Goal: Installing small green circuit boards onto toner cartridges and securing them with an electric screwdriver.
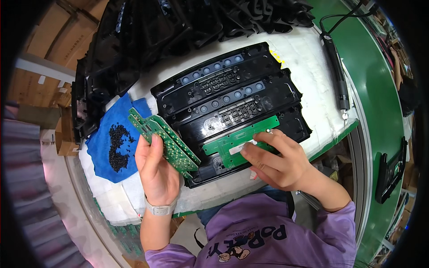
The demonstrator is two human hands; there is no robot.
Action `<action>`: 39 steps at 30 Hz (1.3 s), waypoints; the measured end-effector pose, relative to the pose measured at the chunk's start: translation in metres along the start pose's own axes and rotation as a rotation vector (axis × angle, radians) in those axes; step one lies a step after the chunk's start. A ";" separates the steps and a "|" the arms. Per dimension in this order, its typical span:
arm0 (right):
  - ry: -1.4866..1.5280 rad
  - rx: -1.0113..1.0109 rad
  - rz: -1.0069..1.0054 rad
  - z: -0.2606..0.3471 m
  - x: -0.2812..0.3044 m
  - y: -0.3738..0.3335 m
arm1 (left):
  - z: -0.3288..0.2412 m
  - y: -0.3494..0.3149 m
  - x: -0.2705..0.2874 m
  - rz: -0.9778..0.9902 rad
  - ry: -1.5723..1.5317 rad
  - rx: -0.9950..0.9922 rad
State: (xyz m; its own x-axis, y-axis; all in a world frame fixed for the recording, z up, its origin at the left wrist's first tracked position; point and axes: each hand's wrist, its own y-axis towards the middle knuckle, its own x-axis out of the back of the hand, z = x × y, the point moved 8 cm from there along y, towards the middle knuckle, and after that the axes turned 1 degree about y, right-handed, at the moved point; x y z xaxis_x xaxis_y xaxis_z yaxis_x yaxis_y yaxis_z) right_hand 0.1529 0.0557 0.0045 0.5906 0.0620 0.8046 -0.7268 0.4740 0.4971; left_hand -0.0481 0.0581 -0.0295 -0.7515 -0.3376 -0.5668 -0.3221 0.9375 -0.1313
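Purple shirt (308,243) is nearest. From left: blue cloth (99,145) w/ small black parts (117,161). L hand (155,172), half closed, has hold of stacked PCBs (165,143). R hand (286,163), partly open, has fingertips on green PCB (222,143) lying over nearest black panel (296,125). Better settle this PCB flat, pressing lightly & evenly, w/o bending; keep L stack clear.

Lettering (273,237) on purple shirt (254,219); label (234,149) on green board (239,135) unreadable.

Green circuit boards (237,137), black panels (217,80)
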 end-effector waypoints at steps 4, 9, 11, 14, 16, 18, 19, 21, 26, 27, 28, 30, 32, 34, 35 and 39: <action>-0.004 -0.001 0.007 -0.003 -0.003 -0.001 | 0.000 0.000 0.000 -0.074 0.055 -0.024; -0.028 0.003 0.016 -0.002 -0.003 -0.004 | 0.001 0.002 0.002 -0.070 0.066 -0.005; -0.070 -0.006 0.096 -0.001 -0.005 -0.002 | 0.001 0.004 0.002 -0.064 0.076 -0.004; -0.107 0.022 0.148 0.003 -0.007 0.000 | -0.002 0.003 0.005 -0.096 0.072 -0.013; -0.136 0.018 0.164 0.009 -0.001 0.007 | -0.002 0.002 0.007 -0.058 0.059 0.006; -0.166 0.019 0.175 0.013 0.006 0.018 | -0.005 0.001 0.008 -0.012 0.022 0.014; -0.026 -0.033 0.164 0.009 0.011 0.027 | -0.007 0.001 0.004 0.007 -0.025 0.014; 0.158 -0.052 -0.021 0.006 0.021 0.044 | -0.009 0.000 -0.002 0.103 -0.094 0.010; 0.491 -0.169 -0.120 0.023 0.007 0.083 | -0.017 -0.008 -0.011 0.081 -0.053 -0.059; 0.580 -0.223 -0.149 0.020 -0.001 0.084 | -0.019 -0.010 -0.015 0.068 -0.023 -0.083; 0.673 -0.271 -0.177 0.015 -0.008 0.085 | -0.021 -0.011 -0.017 0.050 0.007 -0.111; 0.679 -0.268 -0.238 0.013 -0.001 0.088 | -0.023 -0.011 -0.012 0.129 -0.078 -0.136; 0.788 -0.438 -0.207 0.003 0.001 0.088 | -0.024 -0.012 -0.009 0.071 -0.105 -0.089; 0.700 -0.485 -0.215 -0.006 0.007 0.086 | -0.022 -0.012 -0.007 0.107 -0.118 -0.079; 0.692 -0.497 -0.249 -0.012 0.013 0.084 | -0.020 -0.013 -0.005 0.081 -0.105 -0.056; 0.413 -0.231 -0.412 -0.040 0.059 0.076 | -0.027 -0.011 -0.006 0.010 -0.072 -0.040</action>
State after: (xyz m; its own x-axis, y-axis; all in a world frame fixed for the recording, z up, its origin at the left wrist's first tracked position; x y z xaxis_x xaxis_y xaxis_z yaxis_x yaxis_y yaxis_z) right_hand 0.1466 0.1307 0.0768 0.9264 0.1462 0.3470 -0.3434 0.7057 0.6198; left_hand -0.0552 0.0475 -0.0022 -0.7122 -0.3202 -0.6247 -0.3385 0.9363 -0.0941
